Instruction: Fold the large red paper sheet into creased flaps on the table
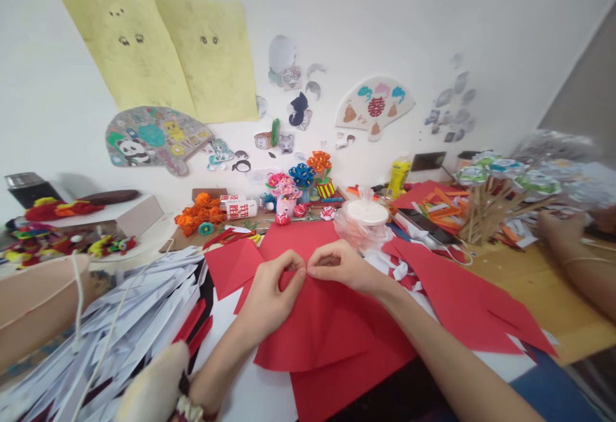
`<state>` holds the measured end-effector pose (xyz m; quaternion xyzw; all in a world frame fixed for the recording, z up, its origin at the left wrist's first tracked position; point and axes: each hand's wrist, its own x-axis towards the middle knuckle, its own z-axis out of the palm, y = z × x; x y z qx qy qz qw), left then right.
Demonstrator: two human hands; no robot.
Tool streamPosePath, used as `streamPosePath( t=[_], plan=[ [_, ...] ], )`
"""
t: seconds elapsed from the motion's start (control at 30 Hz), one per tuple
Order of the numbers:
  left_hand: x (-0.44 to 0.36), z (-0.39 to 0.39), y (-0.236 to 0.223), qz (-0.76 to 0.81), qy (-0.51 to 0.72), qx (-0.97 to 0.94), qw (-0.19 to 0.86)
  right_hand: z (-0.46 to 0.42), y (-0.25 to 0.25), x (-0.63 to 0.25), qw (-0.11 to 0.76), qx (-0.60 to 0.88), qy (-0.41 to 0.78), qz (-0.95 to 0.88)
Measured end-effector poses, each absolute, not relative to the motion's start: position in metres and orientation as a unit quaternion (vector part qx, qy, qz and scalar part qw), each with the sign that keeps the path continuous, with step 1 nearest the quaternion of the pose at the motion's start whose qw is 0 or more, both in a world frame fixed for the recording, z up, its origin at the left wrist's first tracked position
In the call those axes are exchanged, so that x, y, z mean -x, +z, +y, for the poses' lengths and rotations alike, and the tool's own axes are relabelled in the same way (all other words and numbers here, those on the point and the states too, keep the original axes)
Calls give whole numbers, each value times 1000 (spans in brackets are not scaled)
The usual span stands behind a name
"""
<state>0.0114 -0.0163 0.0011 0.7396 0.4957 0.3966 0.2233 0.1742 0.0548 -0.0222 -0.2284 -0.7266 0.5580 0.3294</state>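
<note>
Along the left side of the desk (529, 281), heaped toward the near-left corner, white paper strips (129, 306). Toward the back edge, left of the middle, orange fuzzy flowers (199, 213). Just short of these, a small red piece of paper (233, 265), lying flat beside the left wrist.

Next, at the middle of the desk, the left hand (272, 290), closed narrow, with thumb and forefinger pinching the top of a creased red sheet (310, 332). Facing it from the other side, the right hand (344, 267), also pinched narrow on the same spot, fingertips almost meeting those opposite. No nearer hand to pick out: both at the sheet's far end. From that pinch, spreading toward the near edge of the desk and between the forearms, with the main creases running lengthwise from far to near. Beneath, more red paper (356, 377), reaching close to the near edge.

Behind the right hand, toward the back edge, a white-lidded container (368, 212) in clear plastic. Farther right, slanting down toward the near-right corner, long red pieces (462, 294). Beyond, thin wooden sticks (481, 213) and, at the right edge, another person's hand (562, 235).
</note>
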Motion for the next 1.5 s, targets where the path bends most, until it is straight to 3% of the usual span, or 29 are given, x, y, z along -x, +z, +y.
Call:
streamPosePath(
  t=[0.57,0.8,0.9,1.2,1.5],
  plan=[
    [-6,-15,6,521,374,-735,218,55,-22,-174,340,236,508,-756],
    [27,2,-3,646,226,-716,139,72,-39,-176,299,345,142,-878],
    [34,8,-11,714,156,-674,105,75,-55,-172,276,393,76,-874],
    [34,10,-16,746,145,-640,113,79,-79,-165,181,442,31,-878],
    [36,10,-12,726,140,-659,136,80,-76,-165,172,440,36,-880]
  ],
)
